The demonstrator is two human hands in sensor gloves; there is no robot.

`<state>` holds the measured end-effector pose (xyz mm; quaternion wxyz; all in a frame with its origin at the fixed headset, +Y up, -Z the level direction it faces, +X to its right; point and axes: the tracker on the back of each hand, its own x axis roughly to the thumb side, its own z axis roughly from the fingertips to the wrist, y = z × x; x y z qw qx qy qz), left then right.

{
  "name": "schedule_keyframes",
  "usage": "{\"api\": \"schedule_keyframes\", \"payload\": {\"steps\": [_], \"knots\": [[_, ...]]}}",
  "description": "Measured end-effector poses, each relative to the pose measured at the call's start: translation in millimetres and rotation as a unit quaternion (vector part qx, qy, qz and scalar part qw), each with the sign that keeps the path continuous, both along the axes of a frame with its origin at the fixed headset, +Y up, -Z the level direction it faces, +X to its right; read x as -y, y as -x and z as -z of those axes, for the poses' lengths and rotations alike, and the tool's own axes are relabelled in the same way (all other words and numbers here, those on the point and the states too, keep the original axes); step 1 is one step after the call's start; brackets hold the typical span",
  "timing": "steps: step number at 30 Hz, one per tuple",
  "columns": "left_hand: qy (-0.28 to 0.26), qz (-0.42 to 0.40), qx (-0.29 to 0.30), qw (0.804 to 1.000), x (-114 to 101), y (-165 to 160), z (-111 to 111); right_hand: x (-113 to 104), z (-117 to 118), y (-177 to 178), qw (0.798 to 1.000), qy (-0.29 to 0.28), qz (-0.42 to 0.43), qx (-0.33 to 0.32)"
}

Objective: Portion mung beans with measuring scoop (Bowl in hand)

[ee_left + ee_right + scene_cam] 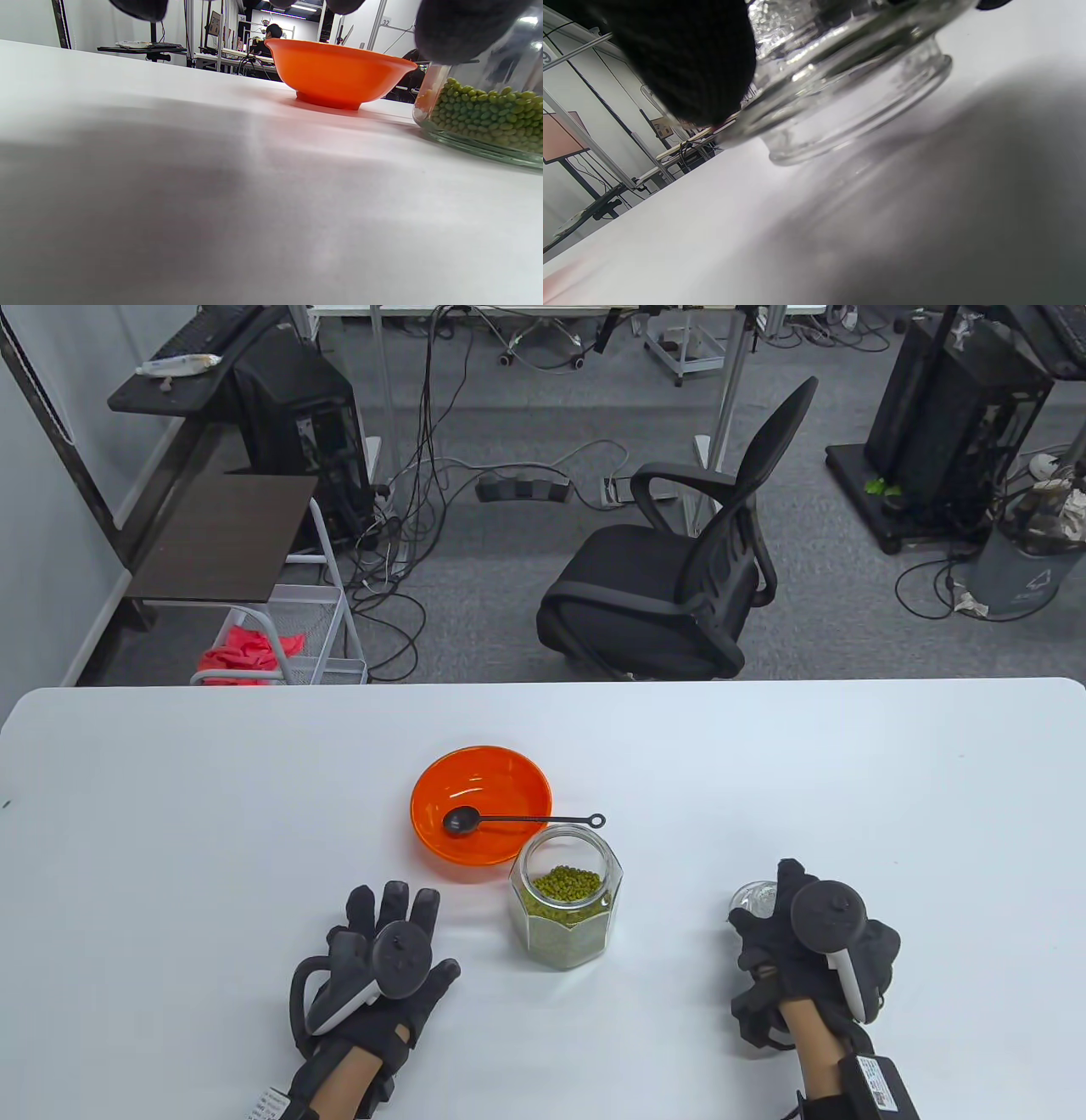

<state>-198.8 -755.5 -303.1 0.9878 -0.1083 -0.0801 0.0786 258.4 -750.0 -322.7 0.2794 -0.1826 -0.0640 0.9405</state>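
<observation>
An orange bowl stands on the white table; it also shows in the left wrist view. A black measuring scoop lies in it, handle over the right rim. An open glass jar of mung beans stands just in front of the bowl, also in the left wrist view. My left hand lies flat and empty, fingers spread, left of the jar. My right hand holds the glass jar lid at the table surface; the lid fills the right wrist view.
A black office chair stands beyond the table's far edge. A wire cart with red cloth is at the far left off the table. The table's near edge is below my hands.
</observation>
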Motion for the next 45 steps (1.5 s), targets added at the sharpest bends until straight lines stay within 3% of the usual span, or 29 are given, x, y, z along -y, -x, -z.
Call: {"api": "schedule_keyframes", "payload": {"steps": [23, 36, 45], "knots": [[0.004, 0.008, -0.001, 1.000, 1.0, -1.6, 0.3, 13.3, -3.3, -3.5, 0.999, 0.040, -0.026, -0.006], [0.019, -0.025, -0.023, 0.999, -6.6, 6.5, 12.5, -19.2, -18.7, 25.0, 0.997, -0.005, -0.041, -0.070], [0.013, -0.014, -0.066, 0.998, -34.7, 20.8, 49.2, -31.9, -25.8, 42.4, 0.992, -0.039, -0.057, -0.104]]}}
